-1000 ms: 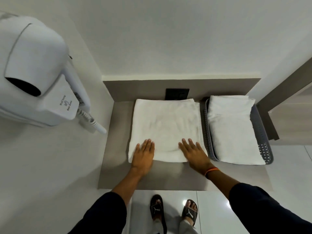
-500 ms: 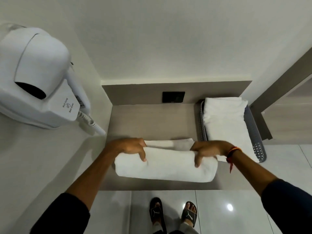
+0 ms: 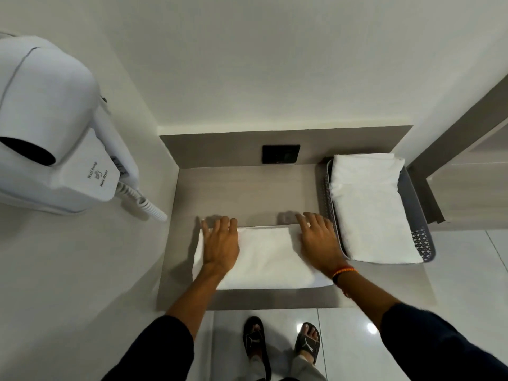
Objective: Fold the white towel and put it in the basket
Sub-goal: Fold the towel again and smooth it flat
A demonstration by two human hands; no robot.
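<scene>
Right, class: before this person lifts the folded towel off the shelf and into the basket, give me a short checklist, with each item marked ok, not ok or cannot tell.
1. Towel folded flat on the shelf: ok.
2. Left hand and right hand both on the towel: ok.
3. Hands gripping it for a lift: not ok, both lie open and flat.
4. Basket right beside the towel: ok.
5. Basket free to take it: not ok, another towel fills it.
6. Fold edges lined up: cannot tell.
</scene>
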